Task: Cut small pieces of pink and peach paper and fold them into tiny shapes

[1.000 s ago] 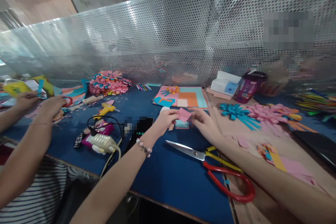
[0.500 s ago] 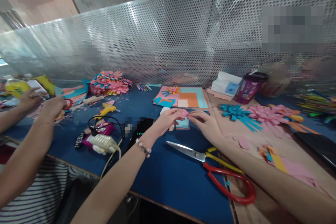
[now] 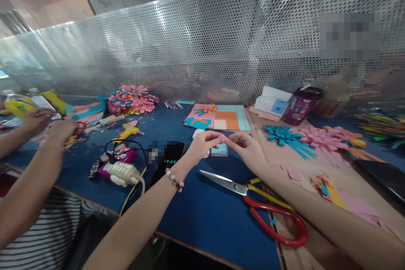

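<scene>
Pinching left hand: your fingertips squeeze pink paper
Right hand: your fingertips—pressed together—hold it too
Scissors: on the table, closer to you

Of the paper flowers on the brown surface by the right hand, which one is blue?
The leftmost: the blue flower with blue strips trailing from it, nearest the right hand. The large pink flower sits to its right.

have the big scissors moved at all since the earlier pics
No, the scissors lie in the same spot on the blue tabletop, still crossing its right edge.
</scene>
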A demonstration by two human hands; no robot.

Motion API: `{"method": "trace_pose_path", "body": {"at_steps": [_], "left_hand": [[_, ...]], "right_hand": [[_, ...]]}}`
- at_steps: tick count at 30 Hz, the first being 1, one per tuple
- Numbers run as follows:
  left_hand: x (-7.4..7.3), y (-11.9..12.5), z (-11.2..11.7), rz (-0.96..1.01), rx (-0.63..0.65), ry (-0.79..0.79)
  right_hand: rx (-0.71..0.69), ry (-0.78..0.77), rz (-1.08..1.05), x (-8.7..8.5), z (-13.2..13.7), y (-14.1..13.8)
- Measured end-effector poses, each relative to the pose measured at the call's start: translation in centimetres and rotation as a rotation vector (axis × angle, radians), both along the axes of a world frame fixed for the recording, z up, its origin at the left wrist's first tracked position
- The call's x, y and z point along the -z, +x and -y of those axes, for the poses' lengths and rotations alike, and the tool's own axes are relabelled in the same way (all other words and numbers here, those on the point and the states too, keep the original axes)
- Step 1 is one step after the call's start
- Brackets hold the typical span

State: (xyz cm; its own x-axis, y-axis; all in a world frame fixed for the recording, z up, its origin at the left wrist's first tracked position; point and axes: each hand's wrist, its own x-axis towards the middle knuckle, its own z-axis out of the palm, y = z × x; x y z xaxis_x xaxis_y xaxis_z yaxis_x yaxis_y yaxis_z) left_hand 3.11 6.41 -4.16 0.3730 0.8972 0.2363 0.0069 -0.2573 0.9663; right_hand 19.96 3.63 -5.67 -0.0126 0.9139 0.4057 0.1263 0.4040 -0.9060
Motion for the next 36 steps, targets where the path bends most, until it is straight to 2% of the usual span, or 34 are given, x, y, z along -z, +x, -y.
{"method": "trace_pose_path", "body": {"at_steps": [12, 36], "left_hand": [[0.05, 0.15, 0.12, 0.029, -0.006, -0.03], [0.07, 0.29, 0.41, -0.035, -0.073, -0.056]], "right_hand": [[0.025, -0.053, 0.025, -0.19, 0.11, 0.07], [0.017, -0.016, 0.039, 0.41, -0.31, 0.34]]}}
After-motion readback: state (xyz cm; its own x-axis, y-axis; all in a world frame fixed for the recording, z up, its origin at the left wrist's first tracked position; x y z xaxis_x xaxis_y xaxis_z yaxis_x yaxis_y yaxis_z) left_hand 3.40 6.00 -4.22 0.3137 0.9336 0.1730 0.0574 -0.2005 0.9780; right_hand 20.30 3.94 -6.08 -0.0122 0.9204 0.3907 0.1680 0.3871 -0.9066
